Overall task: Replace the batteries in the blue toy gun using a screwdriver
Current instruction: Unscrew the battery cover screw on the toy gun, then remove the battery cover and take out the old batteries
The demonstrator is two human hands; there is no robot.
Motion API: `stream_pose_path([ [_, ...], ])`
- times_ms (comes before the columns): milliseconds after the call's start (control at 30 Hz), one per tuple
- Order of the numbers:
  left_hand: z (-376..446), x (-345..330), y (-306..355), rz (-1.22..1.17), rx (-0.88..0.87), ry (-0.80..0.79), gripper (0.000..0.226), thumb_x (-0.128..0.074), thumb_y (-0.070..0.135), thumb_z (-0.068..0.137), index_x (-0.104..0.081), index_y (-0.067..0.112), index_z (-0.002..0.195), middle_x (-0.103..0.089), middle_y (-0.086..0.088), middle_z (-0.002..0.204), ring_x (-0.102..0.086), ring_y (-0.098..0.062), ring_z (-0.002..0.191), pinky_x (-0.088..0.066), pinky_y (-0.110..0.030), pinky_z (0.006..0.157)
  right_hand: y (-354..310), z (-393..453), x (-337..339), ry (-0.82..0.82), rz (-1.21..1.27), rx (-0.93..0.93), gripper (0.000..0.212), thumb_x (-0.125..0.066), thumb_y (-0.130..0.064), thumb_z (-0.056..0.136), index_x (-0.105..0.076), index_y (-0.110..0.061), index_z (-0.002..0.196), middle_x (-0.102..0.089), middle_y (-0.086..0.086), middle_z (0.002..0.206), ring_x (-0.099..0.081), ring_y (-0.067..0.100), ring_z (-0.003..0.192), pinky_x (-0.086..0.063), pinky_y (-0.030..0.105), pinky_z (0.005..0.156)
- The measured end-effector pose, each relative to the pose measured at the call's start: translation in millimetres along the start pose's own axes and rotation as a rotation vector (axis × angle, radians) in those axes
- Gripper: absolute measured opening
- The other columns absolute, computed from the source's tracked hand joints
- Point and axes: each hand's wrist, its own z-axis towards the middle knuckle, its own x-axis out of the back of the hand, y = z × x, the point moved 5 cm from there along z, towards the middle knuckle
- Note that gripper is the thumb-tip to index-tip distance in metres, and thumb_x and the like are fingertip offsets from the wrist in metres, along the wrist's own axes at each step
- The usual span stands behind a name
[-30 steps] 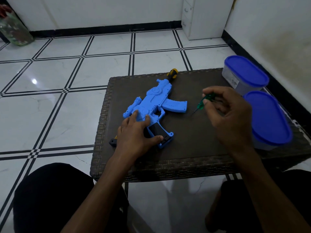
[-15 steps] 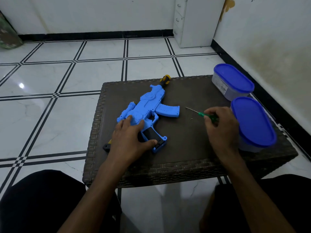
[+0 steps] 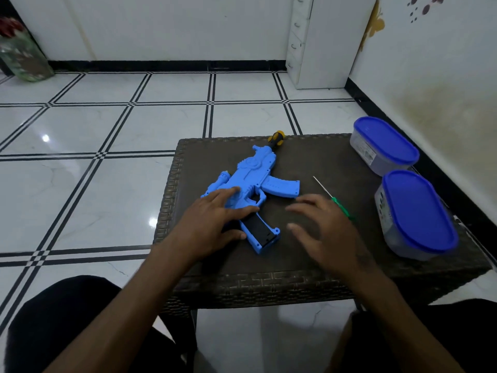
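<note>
In the head view, the blue plastic toy gun (image 3: 252,181) is lying flat on the dark woven tabletop (image 3: 309,267) and is being pressed down by the left hand (image 3: 212,224), its fingers (image 3: 228,191) straight. The right hand (image 3: 322,230) is being held just above the tabletop, fingers spread and gripping nothing, beside the thin green-handled screwdriver (image 3: 333,199). Two blue-lidded clear plastic tubs (image 3: 414,211) are standing at the right.

Two lidded containers with blue lids stand near the worktop's (image 3: 269,286) right edge, one (image 3: 384,145) behind the other (image 3: 416,214); beyond, a white tiled floor (image 3: 107,130), a white cabinet (image 3: 320,41), a blurred jar (image 3: 24,57) far left
</note>
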Motion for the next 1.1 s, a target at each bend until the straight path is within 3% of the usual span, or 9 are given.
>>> stream_pose_path([
  [100,-2.7,-3.2,-1.4,0.020,-0.022,0.097,0.059,-0.056,0.059,0.085,-0.045,0.043,0.140,-0.036,-0.005,0.154,-0.037,-0.027,0.139,-0.037,-0.046,0.110,-32.7,-3.1,-37.3,-0.305,-0.107,0.235,0.070,-0.064,-0.047,0.083,-0.044,-0.021,0.145,-0.036,0.000,0.155,-0.029,0.017,0.144,-0.030,0.030,0.111],
  [167,-5.3,-3.9,-5.3,-0.028,0.012,0.127,0.067,-0.051,0.065,0.083,-0.044,0.036,0.143,-0.033,0.001,0.156,-0.034,-0.021,0.141,-0.041,-0.044,0.108,-31.8,-3.4,-62.4,-0.429,-0.245,0.254,0.082,-0.068,-0.045,0.082,-0.031,-0.020,0.151,-0.024,0.003,0.161,-0.021,0.021,0.149,-0.031,0.038,0.113],
  [267,-6.1,-7.8,-10.0,-0.064,0.093,0.116,0.072,-0.058,0.062,0.084,-0.037,0.035,0.147,-0.023,0.013,0.159,-0.024,-0.011,0.145,-0.043,-0.040,0.106,-28.5,2.6,-75.1,-0.337,-0.313,0.343,0.088,-0.084,-0.035,0.065,-0.046,-0.013,0.142,-0.046,0.012,0.148,-0.048,0.030,0.134,-0.054,0.046,0.092],
  [433,-10.5,-10.0,-5.9,-0.060,0.188,0.137,0.070,-0.060,0.061,0.083,-0.041,0.034,0.145,-0.023,0.017,0.158,-0.026,-0.008,0.144,-0.038,-0.034,0.110,-26.2,5.5,-79.1,-0.217,-0.348,0.458,0.080,-0.082,-0.038,0.066,-0.052,-0.010,0.136,-0.054,0.009,0.142,-0.054,0.023,0.129,-0.055,0.035,0.087],
  [533,-11.6,-6.9,-1.5,-0.042,0.235,0.143,0.066,-0.058,0.062,0.084,-0.044,0.034,0.143,-0.025,0.017,0.157,-0.028,-0.007,0.142,-0.039,-0.033,0.105,-29.3,5.6,-77.1,-0.160,-0.368,0.508,0.059,-0.062,-0.040,0.076,-0.062,-0.008,0.126,-0.062,0.010,0.132,-0.061,0.022,0.120,-0.058,0.031,0.081],
  [600,-11.0,-5.2,1.5,-0.034,0.249,0.136,0.065,-0.058,0.061,0.084,-0.045,0.034,0.142,-0.026,0.017,0.157,-0.031,-0.009,0.141,-0.041,-0.034,0.103,-29.7,-1.6,-75.6,-0.129,-0.338,0.522,0.053,-0.047,-0.037,0.084,-0.064,-0.007,0.124,-0.063,0.011,0.131,-0.061,0.022,0.120,-0.057,0.029,0.084],
  [733,-12.5,-1.9,5.0,0.006,0.275,0.120,0.063,-0.057,0.061,0.085,-0.046,0.033,0.141,-0.027,0.014,0.157,-0.033,-0.011,0.141,-0.043,-0.035,0.101,-29.9,-13.0,-63.6,-0.046,-0.158,0.506,0.040,-0.053,-0.023,0.091,-0.066,-0.002,0.123,-0.063,0.014,0.130,-0.061,0.024,0.121,-0.046,0.031,0.101],
  [933,-18.6,-2.2,17.4,0.063,0.323,0.149,0.060,-0.053,0.063,0.086,-0.049,0.029,0.136,-0.030,0.010,0.156,-0.033,-0.012,0.140,-0.048,-0.038,0.096,-26.1,-17.6,-28.4,-0.046,-0.032,0.425,0.040,-0.049,-0.029,0.094,-0.069,-0.002,0.115,-0.068,0.012,0.121,-0.062,0.021,0.115,-0.034,0.018,0.110],
  [1100,-25.4,-8.8,22.2,0.085,0.381,0.150,0.058,-0.054,0.055,0.090,-0.044,0.028,0.140,-0.027,0.006,0.158,-0.028,-0.014,0.143,-0.046,-0.041,0.101,-5.0,-24.6,-4.3,0.097,-0.010,0.234,0.037,-0.058,-0.020,0.092,-0.066,-0.001,0.122,-0.067,0.012,0.123,-0.062,0.019,0.116,-0.042,0.024,0.105],
])
